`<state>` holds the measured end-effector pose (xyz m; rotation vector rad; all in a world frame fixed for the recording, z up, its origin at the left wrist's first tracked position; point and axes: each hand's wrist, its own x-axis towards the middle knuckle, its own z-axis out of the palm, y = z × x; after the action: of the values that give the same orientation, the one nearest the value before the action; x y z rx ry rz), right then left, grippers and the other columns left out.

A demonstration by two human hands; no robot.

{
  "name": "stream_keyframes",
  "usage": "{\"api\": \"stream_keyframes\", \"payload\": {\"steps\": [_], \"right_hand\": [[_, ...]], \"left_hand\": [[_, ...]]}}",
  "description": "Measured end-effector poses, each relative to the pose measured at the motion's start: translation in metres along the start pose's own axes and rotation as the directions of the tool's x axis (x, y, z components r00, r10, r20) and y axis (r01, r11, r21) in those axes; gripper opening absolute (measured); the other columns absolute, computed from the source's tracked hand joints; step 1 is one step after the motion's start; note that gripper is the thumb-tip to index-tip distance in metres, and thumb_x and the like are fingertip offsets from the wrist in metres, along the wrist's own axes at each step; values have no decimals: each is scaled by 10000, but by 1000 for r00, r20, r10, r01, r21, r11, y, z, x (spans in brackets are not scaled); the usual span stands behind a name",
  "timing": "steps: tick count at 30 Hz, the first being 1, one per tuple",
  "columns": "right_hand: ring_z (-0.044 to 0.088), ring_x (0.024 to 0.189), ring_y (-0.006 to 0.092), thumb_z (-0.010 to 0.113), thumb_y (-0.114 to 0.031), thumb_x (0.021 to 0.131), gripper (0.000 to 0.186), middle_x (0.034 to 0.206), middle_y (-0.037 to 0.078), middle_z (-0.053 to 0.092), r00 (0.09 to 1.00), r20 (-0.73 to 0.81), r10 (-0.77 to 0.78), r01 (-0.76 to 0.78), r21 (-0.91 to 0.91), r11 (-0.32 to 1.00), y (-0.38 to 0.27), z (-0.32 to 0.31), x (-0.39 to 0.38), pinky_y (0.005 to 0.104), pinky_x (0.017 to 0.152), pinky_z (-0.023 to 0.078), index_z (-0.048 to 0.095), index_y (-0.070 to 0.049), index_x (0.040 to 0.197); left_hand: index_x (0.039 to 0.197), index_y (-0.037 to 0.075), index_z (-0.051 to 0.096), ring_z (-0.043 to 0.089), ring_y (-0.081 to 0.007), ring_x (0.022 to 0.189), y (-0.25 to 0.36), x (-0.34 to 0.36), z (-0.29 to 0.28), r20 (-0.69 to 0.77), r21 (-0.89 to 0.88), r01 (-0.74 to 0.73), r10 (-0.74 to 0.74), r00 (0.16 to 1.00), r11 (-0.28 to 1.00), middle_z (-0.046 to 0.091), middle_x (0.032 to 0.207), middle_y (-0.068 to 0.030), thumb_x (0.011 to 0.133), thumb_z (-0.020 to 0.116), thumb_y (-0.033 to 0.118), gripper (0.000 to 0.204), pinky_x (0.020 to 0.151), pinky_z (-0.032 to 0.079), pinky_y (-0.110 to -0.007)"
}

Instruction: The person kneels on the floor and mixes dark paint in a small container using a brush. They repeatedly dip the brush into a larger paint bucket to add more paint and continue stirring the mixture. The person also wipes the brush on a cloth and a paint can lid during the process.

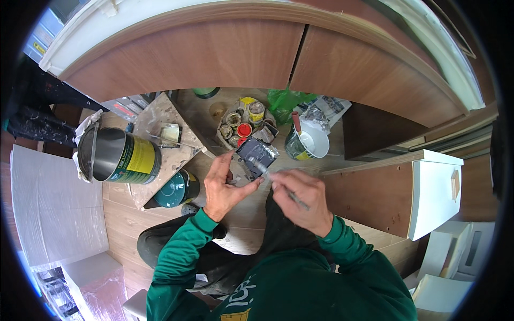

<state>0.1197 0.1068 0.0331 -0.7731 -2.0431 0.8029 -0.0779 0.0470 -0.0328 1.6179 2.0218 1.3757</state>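
My left hand (225, 187) grips the edge of a dark grey, paint-smeared flat piece (262, 152) with a lighter backing beneath it. My right hand (300, 198) is closed round a thin brush (256, 163), whose pale end lies over the dark surface. Just beyond the piece, several small paint cans, among them a red-topped one (244, 130), sit in a crowded group. To their right stands a white-lined bucket (313, 145) with a red-handled tool (296, 120) in it.
Left: a splattered board (139, 192) bearing a large metal can (110, 155), a teal can (170, 192), wrapped panels (53, 192), dark paint-spotted fabric (37, 117). Back: wooden cabinet fronts (193, 53), green plastic bag (284, 104). Right: brown cabinet piece with white front (369, 198).
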Motion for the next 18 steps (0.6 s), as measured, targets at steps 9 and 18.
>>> {"api": "stream_keyframes", "payload": {"steps": [9, 18], "right_hand": [[710, 868, 364, 700, 32, 872, 296, 1015, 207, 721, 1000, 11, -15, 14, 78, 997, -1, -2, 2, 419, 763, 576, 695, 54, 1167], [719, 712, 268, 707, 46, 849, 218, 861, 149, 738, 998, -13, 56, -54, 103, 993, -10, -16, -1, 343, 667, 566, 747, 12, 1061]], "left_hand": [[1326, 16, 660, 578, -156, 697, 0, 0, 0, 3, -14, -19, 19, 1000, 1000, 664, 1067, -91, 567, 1002, 276, 873, 612, 521, -292], [1372, 16, 623, 562, -150, 690, 2, 4, 1, -51, 7, -59, 59, 997, 998, 637, 1147, -99, 568, 994, 236, 912, 597, 502, -281]]}}
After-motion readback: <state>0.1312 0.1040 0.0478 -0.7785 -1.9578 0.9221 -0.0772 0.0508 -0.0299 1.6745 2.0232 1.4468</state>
